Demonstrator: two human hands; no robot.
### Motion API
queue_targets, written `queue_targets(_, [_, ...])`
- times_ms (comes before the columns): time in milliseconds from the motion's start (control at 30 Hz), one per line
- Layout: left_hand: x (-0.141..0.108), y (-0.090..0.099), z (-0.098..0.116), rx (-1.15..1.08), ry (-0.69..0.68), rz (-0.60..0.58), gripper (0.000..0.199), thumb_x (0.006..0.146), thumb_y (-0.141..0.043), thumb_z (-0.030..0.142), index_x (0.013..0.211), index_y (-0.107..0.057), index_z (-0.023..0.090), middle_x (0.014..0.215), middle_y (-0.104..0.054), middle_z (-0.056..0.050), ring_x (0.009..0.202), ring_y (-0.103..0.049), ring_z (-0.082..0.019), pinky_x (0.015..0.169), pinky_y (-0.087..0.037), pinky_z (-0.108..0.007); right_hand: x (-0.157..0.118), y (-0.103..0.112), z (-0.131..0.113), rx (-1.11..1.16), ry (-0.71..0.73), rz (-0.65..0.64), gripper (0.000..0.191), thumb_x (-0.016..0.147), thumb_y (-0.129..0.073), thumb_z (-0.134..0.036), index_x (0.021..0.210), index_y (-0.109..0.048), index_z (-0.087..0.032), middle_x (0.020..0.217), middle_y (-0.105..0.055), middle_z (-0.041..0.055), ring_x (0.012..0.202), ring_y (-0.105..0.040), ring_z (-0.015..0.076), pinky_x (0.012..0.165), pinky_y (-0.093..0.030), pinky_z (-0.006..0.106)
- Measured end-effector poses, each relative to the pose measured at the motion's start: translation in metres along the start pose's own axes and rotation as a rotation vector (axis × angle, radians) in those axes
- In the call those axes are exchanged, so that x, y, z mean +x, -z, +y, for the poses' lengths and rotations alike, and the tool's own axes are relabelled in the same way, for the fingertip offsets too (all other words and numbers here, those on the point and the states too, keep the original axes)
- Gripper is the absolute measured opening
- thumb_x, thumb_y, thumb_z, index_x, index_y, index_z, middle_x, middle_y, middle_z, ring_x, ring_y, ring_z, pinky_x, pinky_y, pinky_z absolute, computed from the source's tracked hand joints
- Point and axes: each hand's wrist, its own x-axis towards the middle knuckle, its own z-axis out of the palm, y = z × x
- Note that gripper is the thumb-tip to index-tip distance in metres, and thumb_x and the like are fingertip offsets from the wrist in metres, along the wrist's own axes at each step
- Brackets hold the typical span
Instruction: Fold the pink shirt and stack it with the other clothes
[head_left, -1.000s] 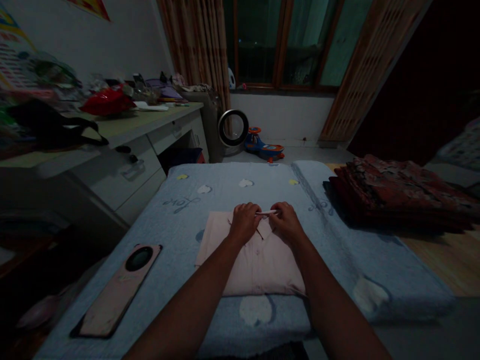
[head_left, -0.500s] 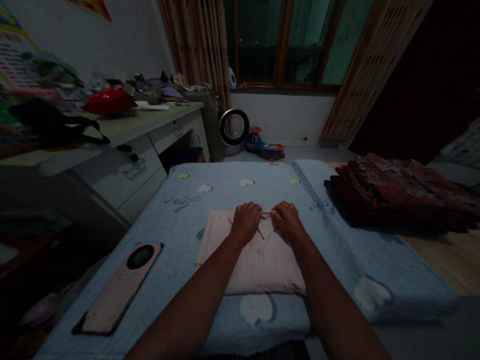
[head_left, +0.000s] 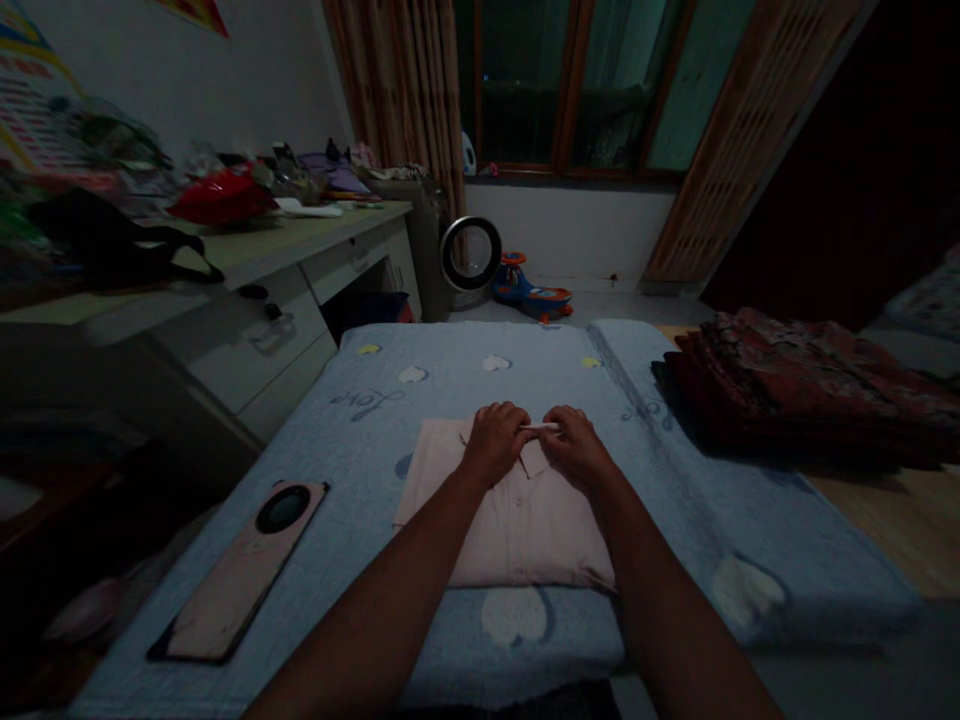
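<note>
A pale pink button-up shirt (head_left: 517, 535) lies folded in a rough rectangle on the light blue bed cover (head_left: 450, 400). Its collar points away from me, and the button line runs down the middle. My left hand (head_left: 496, 440) pinches the left part of the collar, fingers curled over its top edge. On the other side of the collar, my right hand (head_left: 576, 445) grips in the same way, thumb and fingers closed. A short strip of collar band shows between the two hands. Both forearms cover parts of the shirt's sides.
A phone (head_left: 244, 580) with a large round camera lies face down at the left. Dark red folded clothes (head_left: 810, 390) are stacked at the right. A cluttered desk (head_left: 255, 260) stands at back left. A blue ride-on toy (head_left: 529, 295) is on the floor beyond.
Both hands remain on the collar, and the strip between them now stands out a little more. The whole view has shifted very slightly.
</note>
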Motion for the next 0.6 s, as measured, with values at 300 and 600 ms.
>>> queue_targets(300, [0.0002, -0.0048, -0.0028, 0.029, -0.013, 0.001, 0.009, 0.092, -0.060, 0.032, 0.095, -0.061, 0.024, 0.100, -0.062, -0.002, 0.100, -0.052, -0.020, 0.088, -0.035, -0.035, 0.0004, -0.0006, 0.0011, -0.079, 0.001, -0.002, 0.014, 0.079, -0.056, -0.018, 0.087, -0.068, -0.022, 0.090, -0.065, 0.0039, 0.089, -0.052, 0.0200, 0.079, -0.032, 0.030])
queue_targets(600, [0.0004, -0.0062, 0.0003, 0.191, -0.046, -0.028, 0.019, 0.098, -0.048, 0.035, 0.095, -0.061, 0.022, 0.098, -0.064, -0.004, 0.098, -0.053, -0.022, 0.088, -0.033, -0.038, -0.0008, 0.0018, 0.0003, -0.160, 0.015, -0.033, 0.013, 0.085, -0.058, -0.026, 0.087, -0.071, -0.022, 0.090, -0.065, 0.0054, 0.093, -0.051, 0.0215, 0.081, -0.030, 0.032])
